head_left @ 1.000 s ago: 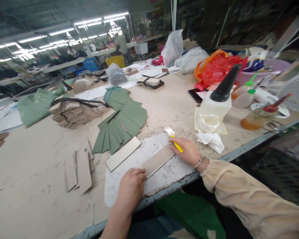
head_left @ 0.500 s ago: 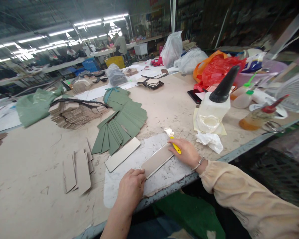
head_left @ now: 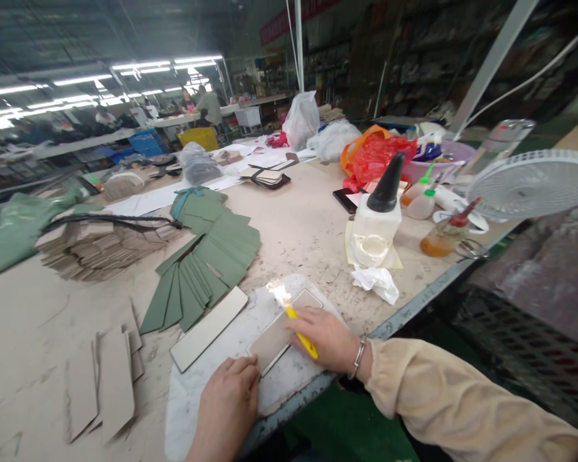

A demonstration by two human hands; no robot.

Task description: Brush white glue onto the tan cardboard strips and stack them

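Note:
My right hand (head_left: pixel 324 337) is closed around the yellow handle of a small brush (head_left: pixel 302 330). Its white bristles (head_left: pixel 278 292) are over the left side of a beige rectangular panel (head_left: pixel 274 333) with a pale border. At the panel's near end, my left hand (head_left: pixel 232 393) presses its bent fingers onto the edge. Both hands work above a whitish sheet (head_left: pixel 187 401) at the table edge. Left of the panel lies a cream strip (head_left: pixel 209 327), and beyond it a fan of green pieces (head_left: pixel 212 256).
Loose beige strips (head_left: pixel 110 378) lie at left, before a strapped beige stack (head_left: pixel 106 247). To the right stand a white black-capped bottle (head_left: pixel 378 218), crumpled tissue (head_left: pixel 376 282), a bottle of amber liquid (head_left: pixel 446 237) and a fan (head_left: pixel 534 183). A phone (head_left: pixel 345 200) lies behind.
My right hand and the brush have moved from the panel's far end back along its right side. My left hand still holds the near end. The view has turned to the right.

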